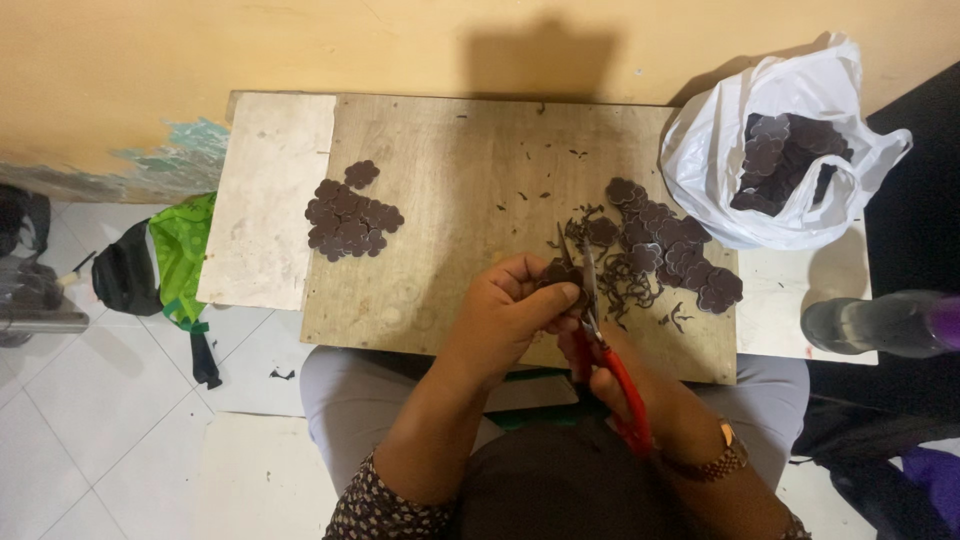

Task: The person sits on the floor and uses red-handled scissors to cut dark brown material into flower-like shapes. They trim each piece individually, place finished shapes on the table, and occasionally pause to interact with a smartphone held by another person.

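Dark brown flower-shaped cut-out (558, 272), pinched between the thumb and fingers of the person's left hand (510, 310), sits just above the near edge of the bare plywood board (450, 170) resting across the person's lap. The right hand (610, 375) grips the red-handled scissors (600, 330), fingers closed around the handles, blades raised and touching the piece's edge. A heap of untrimmed brown cut-outs (665, 245) lies just beside the blades among curled dark offcuts (630, 295); a smaller pile of finished brown pieces (350, 220) sits well apart on the left, and a white plastic bag (720, 150) of more pieces slumps at the far right corner. The blade tips work very near the left thumb, so a slip could nick it. A snip too deep would spoil the scalloped outline, and a nudge of the unfixed board could spill the piles onto the tiled floor (90, 400).
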